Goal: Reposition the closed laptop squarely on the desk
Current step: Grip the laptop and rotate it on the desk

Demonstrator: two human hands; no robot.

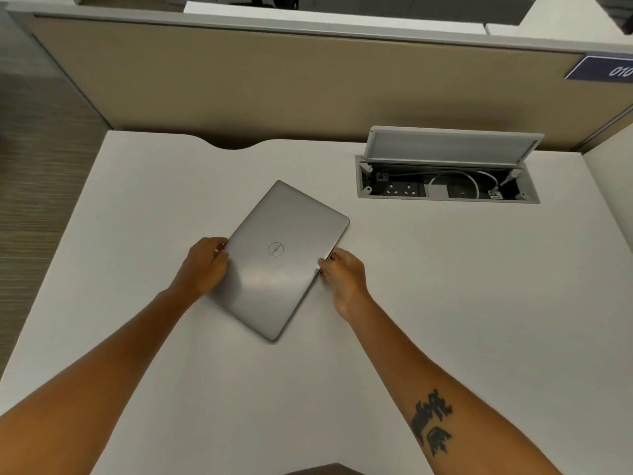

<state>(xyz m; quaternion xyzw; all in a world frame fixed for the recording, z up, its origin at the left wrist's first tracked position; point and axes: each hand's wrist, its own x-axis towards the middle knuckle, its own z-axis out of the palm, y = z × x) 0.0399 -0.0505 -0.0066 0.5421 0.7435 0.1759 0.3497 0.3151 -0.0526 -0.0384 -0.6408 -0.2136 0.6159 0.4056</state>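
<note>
A closed silver laptop (278, 265) with a round logo on its lid lies on the white desk (445, 286), turned diagonally to the desk's edges. My left hand (205, 265) grips its left long edge, fingers curled over the rim. On the opposite long edge, my right hand (344, 273) holds the laptop with the fingertips against the side. Both forearms reach in from the bottom of the view.
An open cable box (445, 186) with sockets and a white cable is sunk into the desk at the back right, its lid (452, 145) standing up. A beige partition (274, 84) closes the far side. The desk's left edge drops to carpet (41, 200).
</note>
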